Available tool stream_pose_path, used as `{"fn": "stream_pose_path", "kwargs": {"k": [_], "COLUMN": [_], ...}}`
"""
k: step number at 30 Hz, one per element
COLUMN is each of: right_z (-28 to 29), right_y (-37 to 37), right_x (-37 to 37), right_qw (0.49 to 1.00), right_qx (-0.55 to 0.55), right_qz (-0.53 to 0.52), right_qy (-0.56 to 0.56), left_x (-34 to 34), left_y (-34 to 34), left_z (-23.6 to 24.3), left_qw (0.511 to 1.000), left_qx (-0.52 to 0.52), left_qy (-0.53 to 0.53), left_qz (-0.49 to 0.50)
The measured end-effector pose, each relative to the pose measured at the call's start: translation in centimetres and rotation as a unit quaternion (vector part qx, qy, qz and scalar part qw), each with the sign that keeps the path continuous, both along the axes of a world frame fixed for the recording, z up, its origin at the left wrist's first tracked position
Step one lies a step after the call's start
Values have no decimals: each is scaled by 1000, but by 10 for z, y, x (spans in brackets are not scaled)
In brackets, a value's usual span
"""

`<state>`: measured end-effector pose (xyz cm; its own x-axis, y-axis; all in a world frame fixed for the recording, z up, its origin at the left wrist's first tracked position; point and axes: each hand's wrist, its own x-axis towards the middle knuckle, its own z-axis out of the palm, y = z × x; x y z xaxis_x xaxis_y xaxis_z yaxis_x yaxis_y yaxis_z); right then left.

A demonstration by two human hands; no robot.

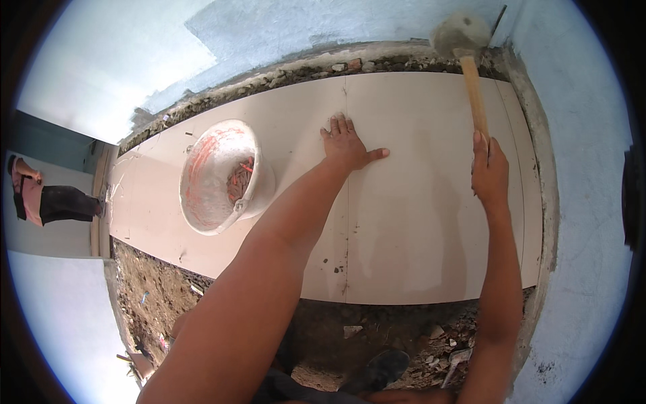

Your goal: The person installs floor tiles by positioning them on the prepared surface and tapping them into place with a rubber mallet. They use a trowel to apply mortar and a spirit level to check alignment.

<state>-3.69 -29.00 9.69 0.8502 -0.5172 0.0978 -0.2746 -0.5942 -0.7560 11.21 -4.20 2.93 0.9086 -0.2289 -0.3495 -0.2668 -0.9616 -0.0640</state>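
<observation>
head view gives us our right hand [490,172] with its grip clenched round the near end of a mallet [472,84], on the pale wooden handle; the blurred grey head reaches toward the foot of the pale blue wall [303,27], and we cannot tell whether it touches anything. our left hand [346,145] lies on the beige floor tiles [390,222], its grip released, fingers spread and thumb out to the right, over the dark seam [347,222] between two of them. left of that hand, a whitish bucket [212,178] smeared with red stands on the tiles, holding small grey and orange-red pieces [240,182] too small for us to identify. dark crumbs [336,270] lie beside the seam, nearer us. rubble [282,79] runs along the wall's foot, and loose earth [155,283] borders the tiles on our side. far left, another person [54,202] in black trousers appears sideways by a doorway.
</observation>
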Motion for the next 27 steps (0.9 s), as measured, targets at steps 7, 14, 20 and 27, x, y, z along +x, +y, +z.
{"fn": "stream_pose_path", "kwargs": {"k": [7,14,20,27], "right_z": [-36,31,-69,17], "right_y": [-30,-72,-147,-116], "right_x": [-22,-58,-75,-52], "right_qw": [994,988,972,980], "right_qx": [2,-29,-116,-51], "right_qz": [8,-109,-204,-186], "right_qy": [111,-105,-13,-57], "left_x": [-5,-126,-179,-166], "left_y": [-18,-109,-180,-170], "left_z": [4,-4,12,11], "left_qw": [1000,966,964,973], "left_qx": [-11,-104,-137,-96], "left_qy": [-14,21,89,101], "left_qz": [3,-236,-210,-184]}}
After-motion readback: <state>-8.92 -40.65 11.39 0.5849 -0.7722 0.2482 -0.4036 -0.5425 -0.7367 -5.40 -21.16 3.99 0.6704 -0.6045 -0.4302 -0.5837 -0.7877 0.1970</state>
